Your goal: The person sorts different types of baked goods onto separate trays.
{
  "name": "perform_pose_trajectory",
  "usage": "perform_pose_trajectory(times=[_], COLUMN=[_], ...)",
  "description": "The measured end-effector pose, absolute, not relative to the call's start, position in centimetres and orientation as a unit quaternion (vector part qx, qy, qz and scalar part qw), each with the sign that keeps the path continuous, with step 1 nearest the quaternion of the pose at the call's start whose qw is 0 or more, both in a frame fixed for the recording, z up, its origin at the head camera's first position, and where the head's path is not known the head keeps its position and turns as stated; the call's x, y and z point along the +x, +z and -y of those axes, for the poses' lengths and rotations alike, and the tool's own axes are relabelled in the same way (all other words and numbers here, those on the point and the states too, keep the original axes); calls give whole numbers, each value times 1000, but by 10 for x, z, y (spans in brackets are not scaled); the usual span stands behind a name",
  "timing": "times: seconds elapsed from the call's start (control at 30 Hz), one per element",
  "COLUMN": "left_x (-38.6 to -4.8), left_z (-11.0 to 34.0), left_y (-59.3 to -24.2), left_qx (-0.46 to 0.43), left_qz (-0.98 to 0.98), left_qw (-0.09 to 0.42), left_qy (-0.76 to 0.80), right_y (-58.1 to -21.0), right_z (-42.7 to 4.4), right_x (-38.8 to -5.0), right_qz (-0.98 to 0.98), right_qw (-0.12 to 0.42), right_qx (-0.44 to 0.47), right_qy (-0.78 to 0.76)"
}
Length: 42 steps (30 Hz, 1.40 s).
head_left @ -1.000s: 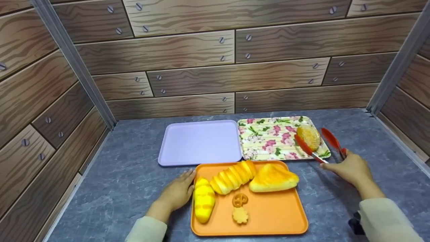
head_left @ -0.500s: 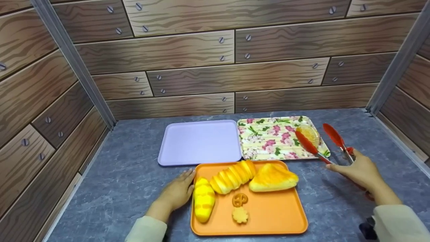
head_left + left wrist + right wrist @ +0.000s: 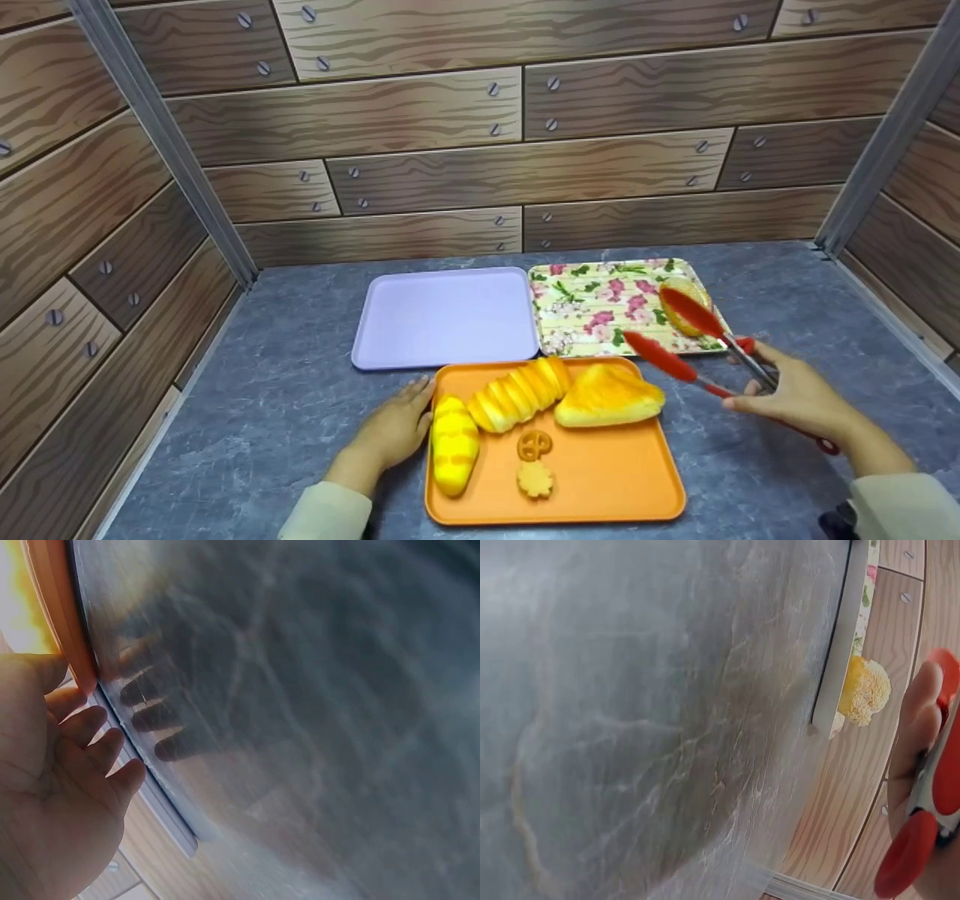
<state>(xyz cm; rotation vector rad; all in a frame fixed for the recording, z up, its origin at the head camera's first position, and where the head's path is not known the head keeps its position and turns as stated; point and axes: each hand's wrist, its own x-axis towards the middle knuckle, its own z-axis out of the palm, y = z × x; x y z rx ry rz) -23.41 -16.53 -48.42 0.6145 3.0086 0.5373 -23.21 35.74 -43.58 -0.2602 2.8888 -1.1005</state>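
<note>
Right hand (image 3: pixel 802 390) grips parted tongs (image 3: pixel 661 357); relaxed left hand (image 3: pixel 394 429) lies by orange tray (image 3: pixel 607 487). Bun (image 3: pixel 866 692) on floral tray (image 3: pixel 587 306), upper right, seems done; five pieces (image 3: pixel 520 397), lower centre, likely remain.

Back wall (image 3: pixel 420 109) showed brown wood-plank print, slotted screw heads (image 3: pixel 493 88) included; side walls (image 3: pixel 67 247) matched. Grey metal strips (image 3: pixel 166 141) lined both corners. Tabletop (image 3: pixel 240 420): slate-grey, was pale-veined like marble.
</note>
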Motion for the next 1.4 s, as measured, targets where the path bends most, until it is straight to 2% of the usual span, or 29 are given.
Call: perform_pose_trajectory(times=[0.3, 0.47, 0.83, 1.4], left_x=[-232, -234, -231, -232], left_z=[165, 166, 165, 165], left_y=[-483, -485, -483, -484], left_qx=[198, 197, 204, 206], left_qz=[-965, -966, -962, -963], left_qw=[13, 12, 3, 0], left_qy=[171, 170, 182, 175], right_y=[-441, -446, -452, -455], right_z=[-356, -349, -338, -338], right_x=[-224, -221, -217, -219], right_qz=[-896, -888, -914, -917], right_qw=[55, 48, 47, 63], right_qx=[-214, -259, -257, -232], right_qy=[-386, -377, -310, -320])
